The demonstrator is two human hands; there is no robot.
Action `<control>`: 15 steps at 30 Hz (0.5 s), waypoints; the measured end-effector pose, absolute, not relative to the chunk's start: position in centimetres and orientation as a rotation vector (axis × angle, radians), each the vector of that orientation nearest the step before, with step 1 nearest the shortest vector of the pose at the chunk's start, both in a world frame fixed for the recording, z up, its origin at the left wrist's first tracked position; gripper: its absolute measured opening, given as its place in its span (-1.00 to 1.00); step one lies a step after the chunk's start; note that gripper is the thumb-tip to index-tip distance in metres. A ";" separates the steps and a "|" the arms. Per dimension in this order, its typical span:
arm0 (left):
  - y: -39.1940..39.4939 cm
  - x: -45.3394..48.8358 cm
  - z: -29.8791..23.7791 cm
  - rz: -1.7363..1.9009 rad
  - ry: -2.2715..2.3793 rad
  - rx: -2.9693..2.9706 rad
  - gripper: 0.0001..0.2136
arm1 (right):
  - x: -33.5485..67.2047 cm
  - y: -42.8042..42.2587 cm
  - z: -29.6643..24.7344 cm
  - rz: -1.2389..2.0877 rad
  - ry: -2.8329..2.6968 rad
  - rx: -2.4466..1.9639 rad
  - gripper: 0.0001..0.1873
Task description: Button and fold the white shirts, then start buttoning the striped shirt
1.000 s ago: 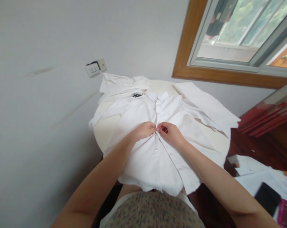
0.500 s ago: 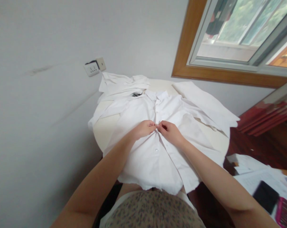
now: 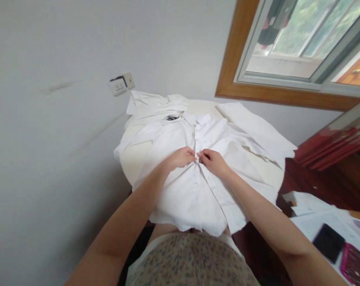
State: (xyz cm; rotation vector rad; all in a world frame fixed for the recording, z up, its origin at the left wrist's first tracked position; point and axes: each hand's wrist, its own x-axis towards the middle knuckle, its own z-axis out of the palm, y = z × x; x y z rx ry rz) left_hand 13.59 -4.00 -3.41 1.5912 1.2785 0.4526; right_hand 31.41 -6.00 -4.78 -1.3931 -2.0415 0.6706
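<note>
A white button-up shirt (image 3: 180, 198) lies front-up on a small round cream table (image 3: 132, 159), collar toward the wall. My left hand (image 3: 181, 157) and my right hand (image 3: 214, 162) meet at the shirt's front placket, mid-chest, fingertips pinched together on the two front edges around a small button. One more button (image 3: 195, 183) shows lower on the placket, where the fronts lie apart. The sleeves spread to both sides.
More white cloth (image 3: 156, 107) is piled at the table's far side against the wall, below a wall socket (image 3: 120, 84). A wood-framed window (image 3: 287, 51) is at upper right. Papers, a black phone (image 3: 328, 242) and a pink object (image 3: 354, 268) lie at lower right.
My hands stay pinched at the same spot on the placket, fingers shifting slightly. The view has drifted a little.
</note>
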 end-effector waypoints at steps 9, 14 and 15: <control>-11.8 12.6 -1.0 0.375 1.400 2.315 -0.86 | 33.7 -12.7 -0.6 0.472 -2.233 -1.403 -0.85; -15.3 13.3 -2.0 0.264 1.471 2.467 -0.80 | 33.2 -16.2 -1.7 0.279 -2.339 -1.683 -0.85; -15.5 13.5 -2.3 0.246 1.508 2.472 -0.80 | 33.1 -16.4 -2.1 0.225 -2.350 -1.715 -0.84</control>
